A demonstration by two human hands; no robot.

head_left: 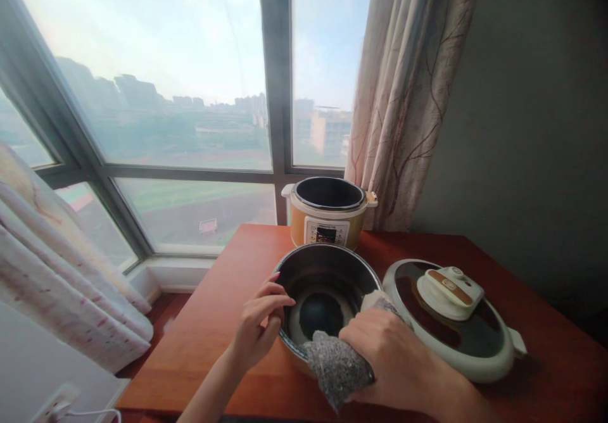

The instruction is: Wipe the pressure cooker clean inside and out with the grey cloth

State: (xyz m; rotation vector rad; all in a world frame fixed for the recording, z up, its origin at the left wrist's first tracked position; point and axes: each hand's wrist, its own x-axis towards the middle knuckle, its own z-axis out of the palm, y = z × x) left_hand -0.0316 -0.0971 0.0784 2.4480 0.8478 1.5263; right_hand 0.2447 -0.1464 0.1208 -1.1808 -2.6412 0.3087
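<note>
Steel inner pot is set on the red-brown counter, near its front edge, directly in front of the yellow cooker body, from which it stands apart. Its left rim is pinched by the left hand, with the fingertips curled over the lip and the thumb outside, so that the pot is held steady. A grey speckled cloth is clenched in the right hand; the cloth is draped over the near rim, with 1 fold inside the bowl and the rest hanging down the outer wall. The step in hand is judged to be the wiping of the pot, at the rim and upper inner wall on the near side. The dark base of the bowl is left uncovered, and whether it is wet or dry cannot be told.

Just to the right of the pot, the white cooker lid is laid flat on the counter, handle upward, very near the pot's right rim; contact cannot be made out. The cooker body stands open at the back by the window and the patterned curtain.

For the next move, a firm hold on the left rim would be called for, while the cloth is carried round the wall and down to the base; care would be needed that the lid is not knocked by the right wrist.
</note>
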